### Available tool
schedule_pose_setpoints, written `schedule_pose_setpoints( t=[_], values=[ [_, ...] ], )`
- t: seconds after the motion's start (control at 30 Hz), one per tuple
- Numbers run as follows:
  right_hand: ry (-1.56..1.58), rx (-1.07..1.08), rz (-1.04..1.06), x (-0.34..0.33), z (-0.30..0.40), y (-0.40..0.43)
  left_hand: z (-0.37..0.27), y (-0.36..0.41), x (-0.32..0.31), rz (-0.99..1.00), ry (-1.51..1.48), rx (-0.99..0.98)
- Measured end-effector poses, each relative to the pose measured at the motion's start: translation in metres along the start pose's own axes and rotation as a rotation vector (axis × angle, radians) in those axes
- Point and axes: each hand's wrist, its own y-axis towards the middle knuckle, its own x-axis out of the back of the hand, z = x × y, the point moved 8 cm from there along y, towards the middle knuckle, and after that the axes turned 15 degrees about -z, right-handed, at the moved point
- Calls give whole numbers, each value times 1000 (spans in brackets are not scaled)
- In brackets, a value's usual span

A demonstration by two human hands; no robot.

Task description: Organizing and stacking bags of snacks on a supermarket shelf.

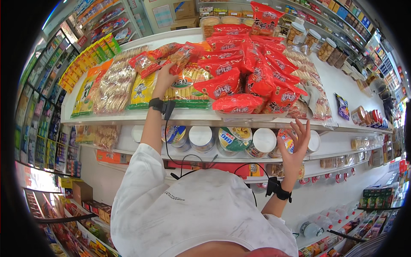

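Note:
My left hand [166,78] reaches over the top shelf, its fingers closed on the near edge of a red snack packet [182,57] with a clear window. Other red packets [146,64] lie beside it, on top of yellow and clear bags of stick-shaped snacks [189,86]. My right hand [294,144] is raised in front of the shelf's edge, fingers spread and holding nothing. Just beyond it, a large heap of red snack bags [237,74] fills a clear plastic tray [253,116], whose rim shows at the front. A grey cloth [310,96] lies right of the heap.
A white shelf edge [192,122] runs across in front of me. Lidded tubs [264,141] stand on the shelf below. Clear jars of biscuits [327,49] line the back right, and yellow and green packs [86,59] the left. Black cables [166,138] hang from my wristbands.

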Motion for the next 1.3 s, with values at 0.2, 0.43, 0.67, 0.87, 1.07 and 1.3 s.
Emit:
schedule_pose_setpoints(
  t=[0.2,0.43,0.67,0.87,1.07,1.3],
  values=[
    [14,-15,-114,27,8,-3,-31,2,20,-159,-16,24],
    [34,-3,-98,22,19,3,-36,22,6,-304,234,-393],
    [22,12,-132,35,20,-1,-8,18,-6,43,25,171],
    [37,26,-144,41,24,4,1,-12,-1,110,-276,405],
    [76,76,-96,23,49,10,-39,-42,38,-37,-455,311],
    [171,140,70,4,88,14,-164,-77,156,-469,-584,120]
  ],
)
